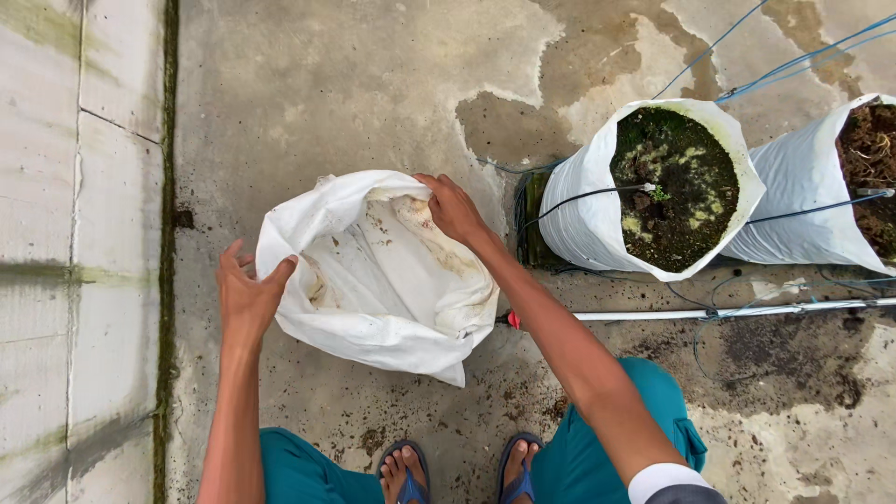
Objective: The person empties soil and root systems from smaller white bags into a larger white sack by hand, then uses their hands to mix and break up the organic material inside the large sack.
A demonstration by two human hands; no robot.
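On the stained, damp concrete floor, a crumpled white woven plastic sack lies open at centre. At three o'clock from it stands a white grow bag filled with dark soil, a second one just beside that. A white pipe runs below them. The left hand pinches the sack's rim at nine o'clock; the right hand grips the rim at one o'clock.

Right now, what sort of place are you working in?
Probably an outdoor growing area, such as a small farm or rooftop garden. White grow bags filled with soil stand on stained concrete floor, thin irrigation tubes run to them, and both hands hold open an empty white sack.
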